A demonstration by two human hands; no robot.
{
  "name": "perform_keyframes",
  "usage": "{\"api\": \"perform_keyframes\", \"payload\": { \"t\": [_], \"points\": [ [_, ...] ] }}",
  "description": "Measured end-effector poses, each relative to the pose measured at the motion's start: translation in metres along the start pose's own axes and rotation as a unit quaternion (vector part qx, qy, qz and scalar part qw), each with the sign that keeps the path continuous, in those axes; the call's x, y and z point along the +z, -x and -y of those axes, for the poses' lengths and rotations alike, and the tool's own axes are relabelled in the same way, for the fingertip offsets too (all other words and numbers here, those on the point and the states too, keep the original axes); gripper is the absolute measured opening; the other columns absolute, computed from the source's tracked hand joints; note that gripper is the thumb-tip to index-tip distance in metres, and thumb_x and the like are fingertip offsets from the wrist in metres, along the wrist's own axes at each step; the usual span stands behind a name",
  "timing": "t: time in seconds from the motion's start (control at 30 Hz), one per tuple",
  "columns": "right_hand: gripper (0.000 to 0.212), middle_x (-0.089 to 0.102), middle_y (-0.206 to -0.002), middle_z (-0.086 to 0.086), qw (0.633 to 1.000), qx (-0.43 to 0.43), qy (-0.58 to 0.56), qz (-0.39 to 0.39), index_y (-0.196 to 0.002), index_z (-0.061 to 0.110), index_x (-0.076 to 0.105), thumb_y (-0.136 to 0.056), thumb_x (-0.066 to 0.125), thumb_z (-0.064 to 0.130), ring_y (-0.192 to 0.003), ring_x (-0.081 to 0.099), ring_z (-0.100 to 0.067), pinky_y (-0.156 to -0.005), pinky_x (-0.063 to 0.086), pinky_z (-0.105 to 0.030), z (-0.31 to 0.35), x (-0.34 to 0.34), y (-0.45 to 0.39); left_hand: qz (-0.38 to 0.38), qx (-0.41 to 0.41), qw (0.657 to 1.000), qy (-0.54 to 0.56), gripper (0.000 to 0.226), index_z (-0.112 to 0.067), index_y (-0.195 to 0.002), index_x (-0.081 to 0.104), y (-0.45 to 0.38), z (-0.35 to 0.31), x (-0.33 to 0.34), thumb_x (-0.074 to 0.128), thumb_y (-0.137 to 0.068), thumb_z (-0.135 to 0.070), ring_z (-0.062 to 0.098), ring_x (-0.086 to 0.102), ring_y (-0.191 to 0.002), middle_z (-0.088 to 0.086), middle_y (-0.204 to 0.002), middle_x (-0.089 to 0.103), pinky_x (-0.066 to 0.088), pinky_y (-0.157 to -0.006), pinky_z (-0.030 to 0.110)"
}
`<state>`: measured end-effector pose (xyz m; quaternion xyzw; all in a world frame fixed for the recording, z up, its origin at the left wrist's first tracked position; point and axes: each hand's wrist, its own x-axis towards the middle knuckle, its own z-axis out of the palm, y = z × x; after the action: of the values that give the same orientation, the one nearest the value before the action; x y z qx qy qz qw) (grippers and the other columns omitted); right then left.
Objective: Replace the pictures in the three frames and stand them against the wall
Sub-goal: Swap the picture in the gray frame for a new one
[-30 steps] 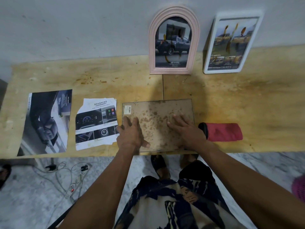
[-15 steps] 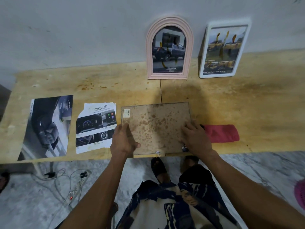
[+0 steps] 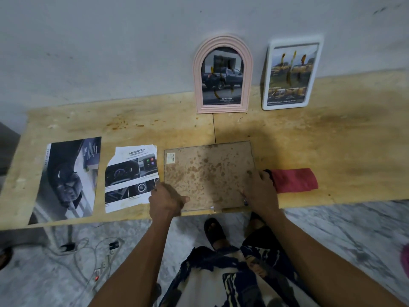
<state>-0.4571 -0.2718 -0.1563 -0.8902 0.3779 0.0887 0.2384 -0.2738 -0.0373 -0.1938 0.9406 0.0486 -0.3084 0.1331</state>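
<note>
Third frame (image 3: 208, 176) lies face down near the front edge of the counter (image 3: 332, 138), its stained brown backing up; the left hand (image 3: 166, 199) grips its near left corner with curled fingers, and the right hand (image 3: 260, 191) holds its right edge, fingers bent over the rim. Pink arched frame (image 3: 222, 74) and white frame (image 3: 291, 74) both stand leaning against the wall (image 3: 110, 41), each with a car picture inside. Two loose pictures (image 3: 131, 177) (image 3: 68, 178) lie flat left of the face-down frame, and a red cloth (image 3: 294, 180) lies just right of it, touching the right hand.

two frames (image 3: 223, 74) behind backing board (image 3: 208, 173), cloth (image 3: 294, 180) right
</note>
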Motion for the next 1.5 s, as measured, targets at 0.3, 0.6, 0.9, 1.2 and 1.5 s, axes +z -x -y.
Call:
{"api": "perform_keyframes", "payload": {
  "t": [0.3,0.6,0.9,1.2,1.5],
  "points": [
    [0.045,0.063,-0.122,-0.01,0.964,0.081,-0.25,-0.041,-0.127,0.009,0.059,-0.089,0.063,0.034,-0.109,0.06,-0.027,-0.091,0.049,-0.038,0.022,-0.058,-0.005,-0.02,0.011,0.964,0.266,0.036,-0.008,-0.098,0.068,0.052,-0.023,-0.061,0.084,-0.074,-0.031,0.024,0.068,-0.086,0.004,-0.093,0.072,0.057,-0.085,0.043],
    [0.04,0.066,-0.085,0.002,0.933,-0.004,-0.345,-0.104,-0.099,0.011,0.072,-0.094,0.055,0.048,-0.077,0.059,-0.013,-0.065,0.045,-0.029,0.049,-0.122,-0.02,-0.056,0.073,0.885,0.456,0.031,-0.013,-0.074,0.074,0.053,-0.056,-0.14,0.072,-0.084,-0.043,0.024,0.068,-0.075,0.002,-0.071,0.071,0.056,-0.073,0.036],
    [0.034,0.063,-0.075,0.008,0.909,-0.016,-0.365,-0.204,-0.089,0.014,0.064,-0.091,0.059,0.048,-0.064,0.055,0.007,-0.059,0.042,-0.013,0.068,-0.154,-0.036,-0.141,0.183,0.882,0.411,0.063,-0.006,-0.095,0.065,0.062,-0.074,-0.166,0.035,-0.099,-0.062,0.02,0.059,-0.079,0.004,-0.087,0.063,0.046,-0.066,0.032],
    [0.032,0.066,-0.084,0.012,0.903,-0.059,-0.374,-0.202,-0.095,0.024,0.07,-0.096,0.05,0.049,-0.081,0.06,-0.01,-0.075,0.05,-0.036,0.084,-0.179,-0.045,-0.129,0.137,0.807,0.559,0.031,-0.018,-0.093,0.077,0.061,-0.09,-0.174,0.056,-0.1,-0.039,0.014,0.068,-0.08,0.003,-0.093,0.074,0.059,-0.078,0.029],
    [0.035,0.065,-0.117,-0.004,0.91,0.019,-0.403,-0.092,-0.133,0.02,0.053,-0.102,0.047,0.033,-0.093,0.063,-0.013,-0.074,0.054,-0.027,0.061,-0.106,-0.033,-0.072,0.001,0.842,0.535,0.031,-0.005,-0.072,0.068,0.038,-0.073,-0.152,0.063,-0.095,-0.027,0.021,0.047,-0.063,0.007,-0.063,0.053,0.043,-0.064,0.034]
  ]
}}
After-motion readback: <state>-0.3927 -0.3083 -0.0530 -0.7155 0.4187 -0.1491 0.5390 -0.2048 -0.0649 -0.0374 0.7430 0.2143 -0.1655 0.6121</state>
